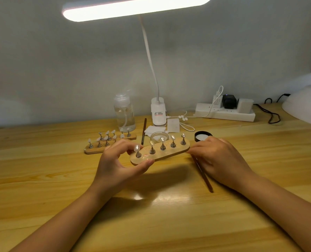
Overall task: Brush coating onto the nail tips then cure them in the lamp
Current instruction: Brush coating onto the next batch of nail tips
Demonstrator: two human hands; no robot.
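My left hand pinches the board between thumb and curled fingers, so I judge the nail tips stay level. My right hand touches its far end; a brush lies under those fingers, whose curl I can't tell. The lamp waits far right.

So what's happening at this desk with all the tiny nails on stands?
A person is lifting a wooden holder with five nail tips on little stands. The left hand grips its near end between thumb and fingers; the right hand touches the far end. A brush lies on the table under the right hand. The white curing lamp sits at the far right, and the holder is not in it yet.
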